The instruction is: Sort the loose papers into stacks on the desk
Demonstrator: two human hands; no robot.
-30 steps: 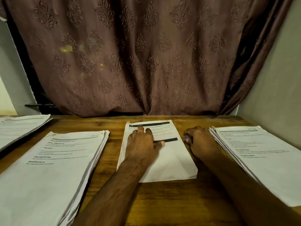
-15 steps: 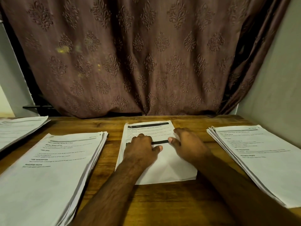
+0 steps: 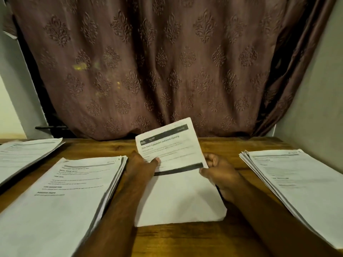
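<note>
A printed sheet (image 3: 170, 147) with a black header bar is raised off the wooden desk (image 3: 185, 240), tilted up toward the curtain. My left hand (image 3: 143, 166) pinches its left edge with the thumb on top. My right hand (image 3: 219, 169) pinches its lower right corner. Under it lies a white sheet (image 3: 181, 199) in the middle of the desk. A thick stack (image 3: 59, 197) lies to the left, another stack (image 3: 297, 182) to the right, and a third pile (image 3: 22, 154) at the far left.
A brown patterned curtain (image 3: 157, 62) hangs right behind the desk's back edge. A grey wall (image 3: 315, 108) closes the right side. Bare wood shows between the stacks and along the front edge.
Both hands, which lay flat on the middle sheet, have taken hold of the top sheet and lifted it up off the pile. The view has shifted a little to the left.
</note>
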